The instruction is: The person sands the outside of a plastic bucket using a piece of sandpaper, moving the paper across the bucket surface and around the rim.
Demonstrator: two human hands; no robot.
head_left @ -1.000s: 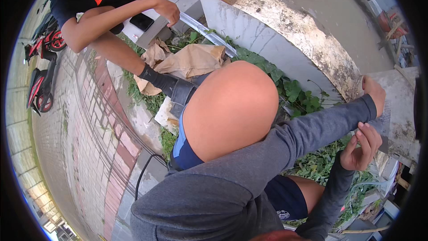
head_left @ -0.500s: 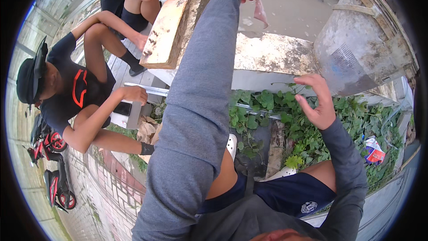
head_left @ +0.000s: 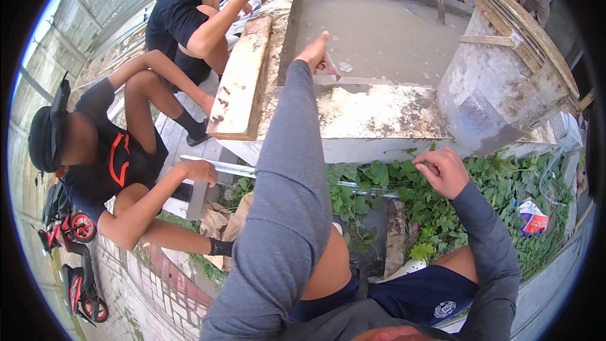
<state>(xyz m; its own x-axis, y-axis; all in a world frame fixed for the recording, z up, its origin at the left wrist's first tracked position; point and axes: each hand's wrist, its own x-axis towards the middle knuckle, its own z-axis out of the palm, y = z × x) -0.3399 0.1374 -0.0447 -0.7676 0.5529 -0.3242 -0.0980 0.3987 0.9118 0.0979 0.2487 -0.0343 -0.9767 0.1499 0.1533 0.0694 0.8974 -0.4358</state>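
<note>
My left hand (head_left: 314,52) reaches far forward over the near wall of a concrete basin (head_left: 379,104). Its fingers are closed on a limp, pinkish-white scrap (head_left: 332,69), which hangs over murky grey-brown water (head_left: 385,35); what kind of thing it is cannot be told. Above the green vines on the near side of the basin, my right hand (head_left: 445,172) is held with its fingers curled in toward the thumb. Whether anything thin is pinched there cannot be made out.
A stained bucket (head_left: 495,88) leans at the basin's right corner. A thick wooden board (head_left: 240,79) lies on the left wall. Two people sit at the left, one in a black cap (head_left: 47,126). A crumpled packet (head_left: 533,218) lies among the vines (head_left: 435,215).
My left hand has drawn back toward me, with the limp scrap still in it. My right hand's spread fingers have curled in. The person at the upper left has raised their hands.
</note>
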